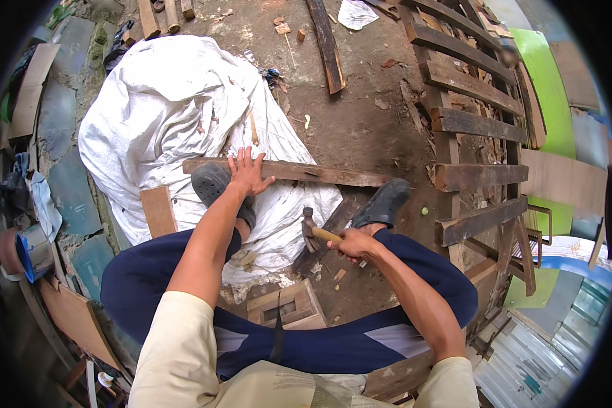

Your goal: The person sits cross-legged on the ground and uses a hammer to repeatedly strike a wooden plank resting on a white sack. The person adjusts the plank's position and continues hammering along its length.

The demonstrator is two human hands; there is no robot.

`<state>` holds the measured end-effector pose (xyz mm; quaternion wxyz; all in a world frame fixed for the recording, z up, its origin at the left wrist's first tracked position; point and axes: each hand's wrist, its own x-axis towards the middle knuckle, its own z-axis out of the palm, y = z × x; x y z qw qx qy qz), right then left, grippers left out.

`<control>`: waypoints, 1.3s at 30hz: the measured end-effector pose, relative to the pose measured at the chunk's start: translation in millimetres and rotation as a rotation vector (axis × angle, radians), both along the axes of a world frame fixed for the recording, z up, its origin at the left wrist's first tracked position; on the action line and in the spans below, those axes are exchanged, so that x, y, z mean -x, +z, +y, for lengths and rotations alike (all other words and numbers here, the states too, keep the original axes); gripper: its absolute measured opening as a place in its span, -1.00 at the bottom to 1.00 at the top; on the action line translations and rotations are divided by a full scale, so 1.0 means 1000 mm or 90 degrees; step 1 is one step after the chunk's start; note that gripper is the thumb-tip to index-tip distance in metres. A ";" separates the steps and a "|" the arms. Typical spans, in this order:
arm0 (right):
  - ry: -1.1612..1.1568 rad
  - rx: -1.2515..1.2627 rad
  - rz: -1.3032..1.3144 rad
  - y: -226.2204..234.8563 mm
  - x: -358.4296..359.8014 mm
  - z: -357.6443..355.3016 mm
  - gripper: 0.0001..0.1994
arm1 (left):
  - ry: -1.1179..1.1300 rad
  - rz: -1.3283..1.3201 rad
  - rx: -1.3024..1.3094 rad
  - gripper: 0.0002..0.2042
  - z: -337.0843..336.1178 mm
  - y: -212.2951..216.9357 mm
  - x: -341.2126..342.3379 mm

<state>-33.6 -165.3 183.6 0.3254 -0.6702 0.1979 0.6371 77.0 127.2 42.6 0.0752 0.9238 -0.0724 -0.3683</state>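
My right hand (355, 245) grips the wooden handle of a claw hammer (309, 228), its metal head low between my legs. Ahead of me a worn wooden plank (299, 171) lies crosswise, its left part over a white sheet (163, 102) and its right end by my right shoe (385, 202). My left hand (249, 174) rests on the plank with fingers spread, beside my left shoe (211, 182). Another dark piece of wood (326, 231) lies on the ground behind the hammer head, partly hidden by it.
A slatted wooden pallet (479, 122) stands on the right, near green and metal sheets. A short board (158, 211) lies on the white sheet. One dark beam (326, 47) is on the dirt ahead. A small wooden frame (287, 306) sits between my legs.
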 end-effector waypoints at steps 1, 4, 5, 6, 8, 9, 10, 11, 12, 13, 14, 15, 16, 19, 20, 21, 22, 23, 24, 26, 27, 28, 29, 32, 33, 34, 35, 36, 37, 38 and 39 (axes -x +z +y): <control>0.022 -0.003 0.023 -0.004 -0.007 0.004 -0.60 | -0.009 0.009 -0.001 -0.14 -0.002 0.000 -0.001; -0.050 -0.045 0.052 -0.003 -0.038 0.008 -0.53 | -0.024 0.031 -0.001 -0.17 -0.008 0.005 -0.008; -0.079 -0.043 0.066 -0.010 -0.053 0.004 -0.52 | -0.025 0.039 -0.002 -0.17 -0.009 0.005 -0.008; -0.109 -0.041 0.079 -0.018 -0.070 0.000 -0.49 | -0.022 0.024 0.002 -0.18 -0.009 0.004 -0.009; -0.233 -0.013 0.018 -0.011 -0.095 0.005 -0.49 | -0.011 -0.005 0.007 -0.20 -0.008 0.001 -0.008; -0.191 -0.012 0.020 -0.012 -0.095 0.009 -0.49 | -0.012 0.000 0.004 -0.21 -0.008 0.000 -0.008; -0.146 -0.013 0.022 -0.010 -0.097 0.014 -0.49 | -0.011 0.005 -0.001 -0.22 -0.007 0.001 -0.009; -0.119 -0.026 0.049 -0.008 -0.098 0.015 -0.50 | -0.009 0.010 -0.005 -0.24 -0.007 0.003 -0.009; -0.093 -0.038 0.077 -0.006 -0.098 0.016 -0.50 | -0.008 0.015 -0.002 -0.24 -0.008 0.004 -0.009; -0.060 -0.047 0.118 -0.005 -0.096 0.018 -0.51 | -0.008 0.017 -0.001 -0.24 -0.007 0.005 -0.010; -0.016 -0.077 0.159 -0.007 -0.096 0.018 -0.54 | -0.009 0.020 0.001 -0.24 -0.006 0.006 -0.011; 0.014 -0.071 0.204 -0.008 -0.099 0.016 -0.53 | -0.011 0.024 0.000 -0.23 -0.008 0.007 -0.011; 0.044 -0.065 0.247 -0.001 -0.104 0.018 -0.53 | -0.014 0.027 -0.001 -0.23 -0.011 0.010 -0.012; -0.066 -0.073 0.225 -0.023 -0.136 -0.015 -0.51 | -0.015 0.019 0.013 -0.23 -0.013 0.008 -0.011; -0.184 -0.078 0.204 -0.023 -0.147 -0.017 -0.50 | -0.010 0.014 0.020 -0.22 -0.010 0.005 -0.010; -0.216 -0.109 0.183 -0.022 -0.143 -0.016 -0.49 | -0.007 0.012 0.019 -0.22 -0.008 0.003 -0.010; -0.246 -0.137 0.161 -0.011 -0.138 -0.010 -0.48 | -0.002 0.008 0.020 -0.22 -0.005 0.000 -0.010; -0.233 -0.152 0.162 -0.004 -0.132 -0.002 -0.48 | 0.002 0.005 0.022 -0.22 -0.005 -0.001 -0.011; -0.219 -0.168 0.164 0.001 -0.127 0.008 -0.47 | 0.006 0.012 0.023 -0.22 -0.005 -0.001 -0.010; -0.093 -0.135 0.178 0.004 -0.114 0.023 -0.49 | 0.001 0.018 0.025 -0.21 -0.004 0.002 -0.012; -0.053 -0.140 0.210 0.004 -0.107 0.026 -0.49 | -0.001 0.020 0.026 -0.21 -0.005 0.002 -0.012; -0.011 -0.145 0.240 0.005 -0.105 0.029 -0.49 | -0.001 0.020 0.027 -0.22 -0.007 0.003 -0.013; -0.003 -0.128 0.286 0.007 -0.112 0.027 -0.50 | -0.003 0.023 0.028 -0.22 -0.010 0.004 -0.013; -0.208 -0.119 0.193 -0.027 -0.142 -0.024 -0.50 | -0.003 0.024 0.035 -0.22 -0.007 0.007 -0.013; -0.307 -0.128 0.150 -0.021 -0.142 -0.027 -0.49 | -0.003 0.026 0.038 -0.22 -0.008 0.006 -0.012; -0.404 -0.139 0.106 -0.009 -0.145 -0.027 -0.49 | -0.002 0.027 0.038 -0.22 -0.008 0.003 -0.011; -0.501 -0.151 0.058 0.001 -0.150 -0.025 -0.49 | -0.001 0.024 0.038 -0.22 -0.008 0.003 -0.013; -0.468 -0.136 0.038 0.009 -0.155 -0.022 -0.50 | 0.006 0.032 0.031 -0.22 -0.009 0.003 -0.014; -0.438 -0.119 0.018 0.017 -0.156 -0.018 -0.51 | 0.008 0.040 0.025 -0.23 -0.009 0.003 -0.015; -0.409 -0.104 -0.003 0.022 -0.154 -0.013 -0.51 | 0.010 0.047 0.018 -0.24 -0.009 0.004 -0.016; -0.341 -0.103 -0.014 0.024 -0.147 -0.006 -0.51 | 0.012 0.052 0.010 -0.24 -0.007 0.005 -0.016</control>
